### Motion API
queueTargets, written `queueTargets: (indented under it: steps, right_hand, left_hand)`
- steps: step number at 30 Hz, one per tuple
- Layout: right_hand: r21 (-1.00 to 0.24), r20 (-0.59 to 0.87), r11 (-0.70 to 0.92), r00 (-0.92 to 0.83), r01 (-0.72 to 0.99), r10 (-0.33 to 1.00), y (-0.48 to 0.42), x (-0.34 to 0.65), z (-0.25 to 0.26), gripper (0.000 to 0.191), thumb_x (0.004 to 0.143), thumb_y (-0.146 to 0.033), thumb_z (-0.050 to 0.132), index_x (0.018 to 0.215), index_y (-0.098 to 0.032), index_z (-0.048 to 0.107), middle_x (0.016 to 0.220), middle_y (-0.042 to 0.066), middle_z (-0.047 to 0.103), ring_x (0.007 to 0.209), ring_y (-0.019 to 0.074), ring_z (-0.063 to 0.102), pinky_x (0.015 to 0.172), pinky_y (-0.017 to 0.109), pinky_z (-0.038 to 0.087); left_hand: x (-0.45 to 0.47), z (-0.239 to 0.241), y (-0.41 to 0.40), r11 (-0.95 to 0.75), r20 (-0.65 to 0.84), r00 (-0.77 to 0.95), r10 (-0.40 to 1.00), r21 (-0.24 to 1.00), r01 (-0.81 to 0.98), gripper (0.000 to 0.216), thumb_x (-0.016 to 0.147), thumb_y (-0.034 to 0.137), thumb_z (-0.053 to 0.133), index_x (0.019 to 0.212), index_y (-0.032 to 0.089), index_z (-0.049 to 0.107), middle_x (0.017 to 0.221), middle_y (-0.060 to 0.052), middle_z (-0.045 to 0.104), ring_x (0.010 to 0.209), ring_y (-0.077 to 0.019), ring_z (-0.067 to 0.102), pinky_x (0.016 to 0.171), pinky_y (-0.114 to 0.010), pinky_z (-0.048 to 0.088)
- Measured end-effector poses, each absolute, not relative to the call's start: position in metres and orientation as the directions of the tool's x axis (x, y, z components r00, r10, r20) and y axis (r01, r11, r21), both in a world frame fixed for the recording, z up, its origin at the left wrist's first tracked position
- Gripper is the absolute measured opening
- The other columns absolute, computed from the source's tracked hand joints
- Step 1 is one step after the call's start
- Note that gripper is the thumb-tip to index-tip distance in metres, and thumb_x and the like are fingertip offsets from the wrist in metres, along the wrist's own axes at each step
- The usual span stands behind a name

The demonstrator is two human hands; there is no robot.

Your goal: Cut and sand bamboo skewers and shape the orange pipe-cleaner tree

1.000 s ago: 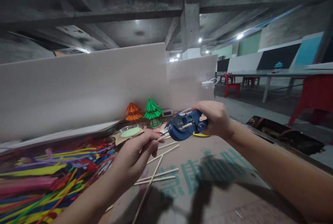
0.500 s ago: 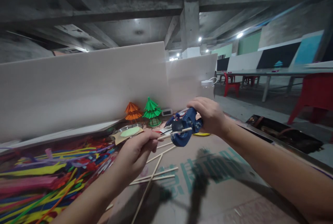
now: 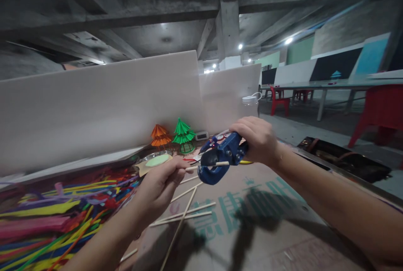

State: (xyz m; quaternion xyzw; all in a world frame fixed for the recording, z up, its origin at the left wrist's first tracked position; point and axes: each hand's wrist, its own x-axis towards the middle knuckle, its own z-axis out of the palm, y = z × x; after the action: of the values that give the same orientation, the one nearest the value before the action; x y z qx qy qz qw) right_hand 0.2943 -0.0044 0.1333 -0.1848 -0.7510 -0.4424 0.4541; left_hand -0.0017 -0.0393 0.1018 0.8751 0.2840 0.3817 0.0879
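My right hand (image 3: 256,139) is closed round the handles of a blue pipe cutter (image 3: 217,157), held above the cardboard. Between its dark blade and curved jaw lies a thin wooden stick (image 3: 222,163), its free end poking out to the right. My left hand (image 3: 166,174) pinches the stick's other end, just left of the jaw. Several loose wooden sticks (image 3: 189,215) lie crossed on the cardboard (image 3: 267,237) below, which bears green printed characters.
Colourful pipe cleaners (image 3: 56,220) are heaped at the left. Behind my hands stand an orange paper tree (image 3: 160,135) and a green one (image 3: 183,132), near a pale green disc (image 3: 157,160). A clear bottle (image 3: 250,105) stands by the white partition (image 3: 126,103).
The pipe cutter has tilted and shifted slightly down and left, and the stick now sits between its blade and jaw. My left hand has moved a little left.
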Motion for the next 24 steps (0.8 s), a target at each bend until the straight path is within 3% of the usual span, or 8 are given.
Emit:
queueTargets:
  steps: [5, 8, 17, 24]
  right_hand:
    - [0.39, 0.901, 0.537, -0.429, 0.748, -0.058, -0.007, 0.298, 0.14, 0.018, 0.081, -0.027, 0.06, 0.098, -0.021, 0.057, 0.091, 0.011, 0.071, 0.084, 0.0261, 0.066, 0.073, 0.036, 0.051]
    - [0.31, 0.925, 0.576, -0.38, 0.756, 0.0, -0.002, 0.301, 0.138, 0.013, 0.08, -0.026, 0.059, 0.092, -0.022, 0.057, 0.08, 0.008, 0.067, 0.075, 0.0241, 0.063, 0.067, 0.034, 0.047]
    - [0.349, 0.881, 0.618, -0.472, 0.705, 0.04, 0.013, 0.307, 0.127, 0.005, 0.081, -0.024, 0.055, 0.078, -0.021, 0.053, 0.066, 0.004, 0.056, 0.061, 0.0199, 0.047, 0.058, 0.032, 0.035]
    - [0.327, 0.854, 0.613, -0.502, 0.72, 0.135, 0.029, 0.313, 0.117, 0.008, 0.075, -0.027, 0.058, 0.078, -0.02, 0.058, 0.065, 0.005, 0.06, 0.062, 0.0203, 0.05, 0.058, 0.03, 0.035]
  left_hand:
    - [0.004, 0.098, -0.045, -0.781, 0.582, 0.522, 0.624, 0.463, 0.419, 0.03, 0.104, 0.034, 0.039, 0.105, 0.021, 0.066, 0.073, 0.001, 0.055, 0.064, -0.013, 0.046, 0.061, -0.022, 0.037]
    - [0.007, 0.092, -0.046, -0.747, 0.565, 0.49, 0.664, 0.538, 0.391, 0.031, 0.104, 0.038, 0.04, 0.105, 0.021, 0.065, 0.069, 0.002, 0.048, 0.059, -0.0118, 0.04, 0.056, -0.022, 0.033]
    - [0.012, 0.087, -0.045, -0.684, 0.483, 0.501, 0.718, 0.625, 0.376, 0.038, 0.103, 0.049, 0.038, 0.102, 0.02, 0.061, 0.066, 0.004, 0.036, 0.058, -0.0119, 0.034, 0.054, -0.023, 0.028]
    - [0.015, 0.075, -0.037, -0.622, 0.41, 0.509, 0.757, 0.692, 0.367, 0.04, 0.103, 0.052, 0.035, 0.104, 0.019, 0.056, 0.064, 0.006, 0.034, 0.058, -0.0121, 0.033, 0.054, -0.024, 0.026]
